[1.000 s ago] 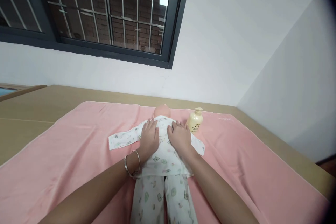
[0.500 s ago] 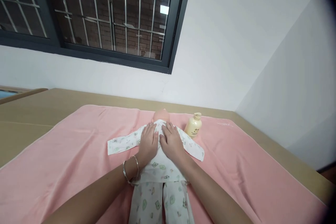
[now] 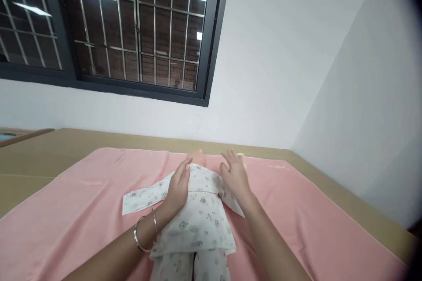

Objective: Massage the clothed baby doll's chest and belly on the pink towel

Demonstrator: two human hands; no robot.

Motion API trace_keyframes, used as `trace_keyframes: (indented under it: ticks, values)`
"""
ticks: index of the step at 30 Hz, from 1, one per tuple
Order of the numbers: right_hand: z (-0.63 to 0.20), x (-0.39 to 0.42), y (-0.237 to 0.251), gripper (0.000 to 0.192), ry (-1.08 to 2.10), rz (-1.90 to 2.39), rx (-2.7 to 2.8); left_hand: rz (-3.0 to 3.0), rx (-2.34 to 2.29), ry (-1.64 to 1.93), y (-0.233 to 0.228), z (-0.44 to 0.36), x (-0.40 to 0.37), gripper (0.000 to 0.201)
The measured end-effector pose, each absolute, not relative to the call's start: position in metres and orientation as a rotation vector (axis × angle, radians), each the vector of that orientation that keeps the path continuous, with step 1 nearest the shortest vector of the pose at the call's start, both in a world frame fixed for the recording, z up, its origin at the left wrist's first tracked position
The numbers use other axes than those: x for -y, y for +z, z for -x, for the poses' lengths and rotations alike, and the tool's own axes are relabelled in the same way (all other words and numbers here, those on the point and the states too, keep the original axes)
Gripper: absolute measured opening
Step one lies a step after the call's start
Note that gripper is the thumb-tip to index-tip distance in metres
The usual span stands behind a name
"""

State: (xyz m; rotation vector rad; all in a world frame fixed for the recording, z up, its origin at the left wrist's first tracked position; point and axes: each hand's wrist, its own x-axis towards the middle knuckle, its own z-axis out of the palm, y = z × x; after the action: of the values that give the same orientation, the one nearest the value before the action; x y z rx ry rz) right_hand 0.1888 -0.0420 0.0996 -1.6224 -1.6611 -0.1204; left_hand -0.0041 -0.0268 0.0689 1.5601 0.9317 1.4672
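Since half a second ago the right hand has lifted off the doll's chest and moved toward the bottle, which it now almost wholly hides, fingers spread and gripping nothing. From the head view, the left hand lies flat and open on the doll — palm on the upper chest of its printed white suit, two bangles at the wrist. Lying on its back, the doll rests on the pink towel over the tan table — head toward the wall
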Motion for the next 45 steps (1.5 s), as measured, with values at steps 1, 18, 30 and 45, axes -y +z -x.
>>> trace_keyframes:
  ticks: [1,18,30,45]
  values:
    - [-0.202,0.043,0.107,0.048,-0.141,1.631,1.604,-1.375,-0.831,1.394,0.082,-0.004,0.028,0.048]
    - [-0.241,0.026,0.096,0.053,-0.202,1.845,1.739,-0.361,-0.560,0.887,0.124,-0.143,-0.032,0.063]
    - [-0.200,0.015,0.096,0.033,-0.761,2.117,1.714,-0.379,-0.646,0.692,0.115,-0.034,0.020,0.052]
    - [-0.193,0.059,0.125,0.056,-0.183,1.912,1.512,-0.353,-0.477,0.922,0.165,0.049,0.080,0.045]
